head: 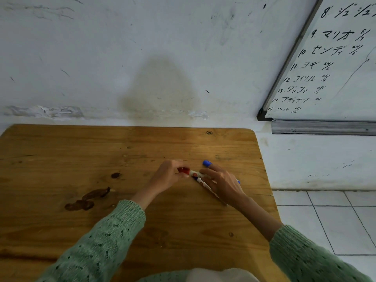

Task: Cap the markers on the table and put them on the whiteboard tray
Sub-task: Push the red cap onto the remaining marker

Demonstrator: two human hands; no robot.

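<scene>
My left hand (167, 176) pinches a red cap (183, 170) against the end of a white marker (196, 174). My right hand (221, 183) lies over that marker's body and over a second white marker (203, 183) on the wooden table (101, 159); which of the two its fingers grip is hidden. A blue cap (207, 163) lies on the table just beyond my right fingertips. A small blue tip (238, 182) pokes out to the right of my right hand. The whiteboard tray (323, 128) is a grey metal ledge at the right, under the whiteboard (335, 68).
The table stands against a scuffed white wall (142, 58). Dark stains (87, 200) mark the wood at the left. Past the table's right edge is a white tiled floor (335, 220). The whiteboard bears black handwriting.
</scene>
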